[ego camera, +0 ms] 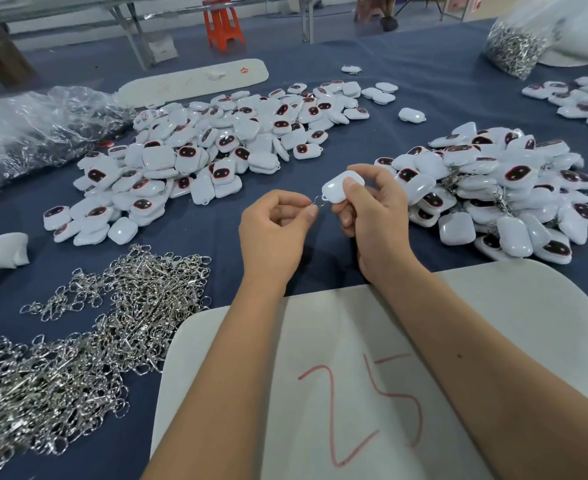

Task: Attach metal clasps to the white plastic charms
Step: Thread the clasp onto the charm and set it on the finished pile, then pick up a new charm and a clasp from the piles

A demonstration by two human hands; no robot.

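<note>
Clasp pile (pixel 88 341): loose metal clasps heaped on the blue counter (pixel 195 237), far left.
Left charm pile (pixel 195 147): white charms, clasp-free.
Left hand (pixel 271 233): grip pinching a small ring (pixel 318 199).
Right hand (pixel 372 216): grip holding one white charm (pixel 337 188), ring at its loop.
Right charm pile (pixel 493 188): charms with clasps.

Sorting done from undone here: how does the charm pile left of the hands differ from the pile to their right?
The left charm pile lies spread out and flat; the right charm pile is heaped higher and tighter. Metal clasps show among the right pile's charms, while none can be made out in the left pile. The left pile sits above the loose clasp heap; the right does not. Both hold white charms with dark faces.
</note>
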